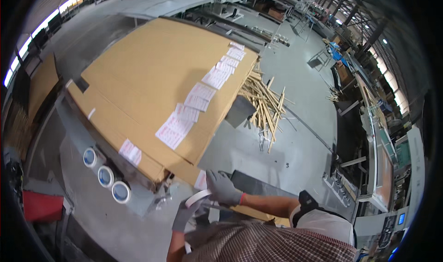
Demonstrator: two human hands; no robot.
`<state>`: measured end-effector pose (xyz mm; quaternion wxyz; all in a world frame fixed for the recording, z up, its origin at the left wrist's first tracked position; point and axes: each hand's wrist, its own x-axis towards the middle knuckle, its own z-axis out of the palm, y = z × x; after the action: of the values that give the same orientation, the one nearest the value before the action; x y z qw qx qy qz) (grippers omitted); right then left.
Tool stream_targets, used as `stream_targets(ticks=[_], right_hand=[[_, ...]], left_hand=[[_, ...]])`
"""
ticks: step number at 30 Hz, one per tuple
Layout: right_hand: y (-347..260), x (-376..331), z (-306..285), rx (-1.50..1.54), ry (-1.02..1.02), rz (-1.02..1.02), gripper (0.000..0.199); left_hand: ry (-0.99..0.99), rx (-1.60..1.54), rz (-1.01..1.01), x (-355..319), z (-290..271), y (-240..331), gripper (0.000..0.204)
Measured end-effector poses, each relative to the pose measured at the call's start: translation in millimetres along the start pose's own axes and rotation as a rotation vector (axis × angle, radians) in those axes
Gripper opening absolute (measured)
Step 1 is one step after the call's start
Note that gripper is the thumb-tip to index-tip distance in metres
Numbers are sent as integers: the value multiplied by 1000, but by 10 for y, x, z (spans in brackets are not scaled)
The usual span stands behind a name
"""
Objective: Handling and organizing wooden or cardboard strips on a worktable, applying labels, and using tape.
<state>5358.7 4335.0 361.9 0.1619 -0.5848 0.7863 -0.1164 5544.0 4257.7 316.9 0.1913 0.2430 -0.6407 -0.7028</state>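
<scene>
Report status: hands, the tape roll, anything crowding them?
Both gloved hands, left and right, grip white tape roll. Cardboard stack with paper labels just ahead; three tape rolls left.

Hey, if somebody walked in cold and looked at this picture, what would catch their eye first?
Probably the big stack of flat cardboard sheets filling the middle, with a row of white paper labels running along its right edge. Next, the two gray-gloved hands at the bottom: the left hand and right hand hold a roll of white tape between them. Three more tape rolls stand at lower left.
</scene>
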Motion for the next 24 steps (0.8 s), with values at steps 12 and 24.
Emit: stream_targets(ticks=[12, 24], right_hand=[[457, 890, -526, 52, -687, -554, 32], [457, 649, -549, -113, -775, -457, 29]], left_hand=[[326, 832, 72, 532, 637, 239, 22], [364, 853, 309, -102, 1063, 155, 61]])
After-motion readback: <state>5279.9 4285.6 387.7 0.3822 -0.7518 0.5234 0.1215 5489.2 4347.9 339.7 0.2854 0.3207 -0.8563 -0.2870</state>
